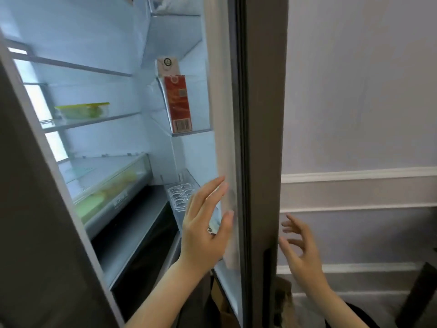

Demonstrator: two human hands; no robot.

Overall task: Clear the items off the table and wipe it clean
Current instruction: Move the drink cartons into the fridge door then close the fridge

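I face an open fridge. A red and white carton (176,100) stands in the door's middle shelf. My left hand (205,223) is open inside the door, fingers spread near the door's white inner edge (224,138), beside a small white item (214,224) in the lower door shelf. Outside the door's grey edge (262,162), my right hand (300,245) hangs open and holds nothing. The table is out of view.
A clear box with a yellow-green lid (82,110) sits on a glass shelf. A drawer (111,190) below holds yellowish and green items. A clear egg tray (181,194) rests in the lower door shelf. A pale panelled wall (359,114) fills the right.
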